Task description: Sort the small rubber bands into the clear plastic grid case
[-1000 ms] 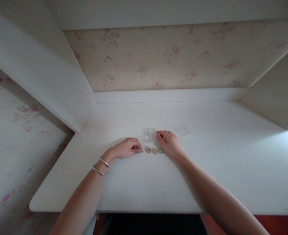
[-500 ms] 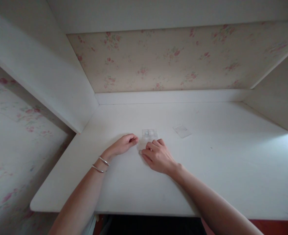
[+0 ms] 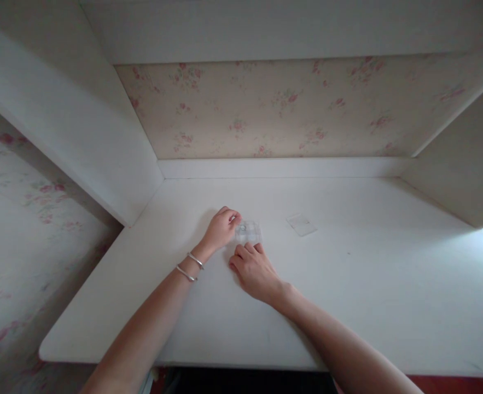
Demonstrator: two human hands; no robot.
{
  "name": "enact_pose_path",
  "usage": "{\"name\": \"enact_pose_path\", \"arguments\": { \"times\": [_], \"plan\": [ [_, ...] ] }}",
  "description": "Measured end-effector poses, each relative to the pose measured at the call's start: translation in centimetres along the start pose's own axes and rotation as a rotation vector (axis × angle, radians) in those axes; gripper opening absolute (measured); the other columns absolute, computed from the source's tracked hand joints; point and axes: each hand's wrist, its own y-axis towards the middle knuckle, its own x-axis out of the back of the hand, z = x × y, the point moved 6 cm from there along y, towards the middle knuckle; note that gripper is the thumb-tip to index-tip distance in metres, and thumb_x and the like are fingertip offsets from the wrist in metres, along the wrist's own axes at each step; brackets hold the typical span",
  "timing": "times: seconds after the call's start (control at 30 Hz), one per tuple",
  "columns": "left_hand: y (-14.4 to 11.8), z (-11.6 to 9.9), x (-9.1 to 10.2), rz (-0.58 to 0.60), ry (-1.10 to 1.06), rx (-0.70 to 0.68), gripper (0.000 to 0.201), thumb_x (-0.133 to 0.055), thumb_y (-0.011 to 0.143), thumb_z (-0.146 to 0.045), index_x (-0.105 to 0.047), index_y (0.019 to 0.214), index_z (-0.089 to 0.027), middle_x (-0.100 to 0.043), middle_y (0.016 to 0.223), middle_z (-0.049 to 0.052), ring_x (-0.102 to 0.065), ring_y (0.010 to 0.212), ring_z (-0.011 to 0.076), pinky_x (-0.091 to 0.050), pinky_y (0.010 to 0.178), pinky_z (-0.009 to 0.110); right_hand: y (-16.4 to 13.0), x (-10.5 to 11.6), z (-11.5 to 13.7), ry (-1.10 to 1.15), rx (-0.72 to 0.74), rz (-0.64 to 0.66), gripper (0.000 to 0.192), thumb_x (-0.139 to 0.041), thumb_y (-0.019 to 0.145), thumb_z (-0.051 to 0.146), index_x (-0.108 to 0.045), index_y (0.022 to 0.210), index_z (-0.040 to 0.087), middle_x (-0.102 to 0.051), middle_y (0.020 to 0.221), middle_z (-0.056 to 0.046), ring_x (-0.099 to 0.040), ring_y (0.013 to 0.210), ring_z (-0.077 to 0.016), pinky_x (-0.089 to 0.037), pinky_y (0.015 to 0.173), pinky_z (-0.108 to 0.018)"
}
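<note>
Both hands have shifted: the left hand [image 3: 221, 227] now pinches what may be a small bead at the 9 o'clock edge of the clear box [image 3: 249, 231], while the right hand [image 3: 254, 268] lies flat at its 6 o'clock, apparently covering beads. A clear lid [image 3: 302, 224] lies at 3 o'clock, apart, and the white desk [image 3: 368, 284] is open toward 3 o'clock, with side panels closing it in.

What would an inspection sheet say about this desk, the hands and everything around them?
Surface: white desk, in an alcove.
Job's things: small clear box between the hands; contents too small to tell.
Clutter: clear lid lying flat, to the right of the box, apart from it.
Hands: left hand at the box's left edge, fingers curled; right hand palm down just in front of the box. Two bracelets on the left wrist.
Cables: nothing seen.
Surroundings: floral wallpaper behind; white side panels.
</note>
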Motion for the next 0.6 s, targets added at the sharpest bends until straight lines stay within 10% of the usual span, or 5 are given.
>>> {"name": "enact_pose_path", "arguments": {
  "times": [0.23,0.6],
  "plan": [
    [0.4,1.0,-2.7,0.029,-0.01,0.031,0.022,-0.047,0.088,-0.025,-0.065,0.083,-0.014,-0.059,0.081,0.006,-0.055,0.076,0.0161,-0.044,0.072,0.028,-0.7,2.4,-2.4,0.155,-0.091,-0.14,0.02,-0.042,0.094,0.025,-0.061,0.091,0.02,-0.058,0.091,-0.006,-0.048,0.085,-0.0183,-0.03,0.075,-0.033],
    [-3.7,0.9,-1.2,0.09,-0.182,0.189,0.027,-0.048,0.087,-0.036,-0.066,0.092,-0.016,-0.066,0.08,0.003,-0.056,0.07,0.014,-0.044,0.066,0.025,-0.7,0.5,-9.9,0.321,-0.322,-0.336,0.017,-0.048,0.09,0.027,-0.064,0.089,0.021,-0.059,0.088,-0.005,-0.054,0.085,-0.018,-0.039,0.075,-0.031]
  ]
}}
